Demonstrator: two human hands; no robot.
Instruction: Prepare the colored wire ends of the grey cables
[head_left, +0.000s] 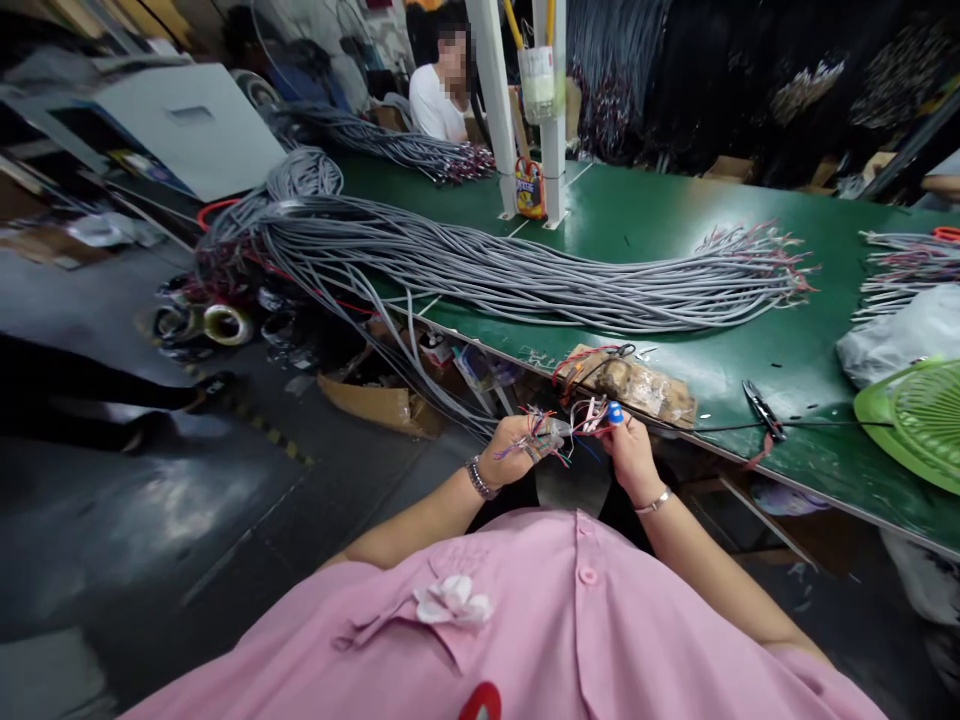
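Note:
My left hand [511,455] is closed around the ends of several grey cables [457,405], whose thin coloured wires [559,430] fan out past the fingers. My right hand [630,452] pinches red and white wires [589,418] from the same ends, with something blue [615,412] at the thumb or fingertip. Both hands are close together in front of the bench edge. Just beyond them a taped brown block [634,385] lies on the green bench [637,220], with red and black leads over it.
A long grey cable bundle [525,265] lies across the bench. Pliers [763,410] and a green fan [919,420] are at the right. White posts [495,100] stand behind. A person [439,100] sits beyond; another's legs [97,390] show at the left.

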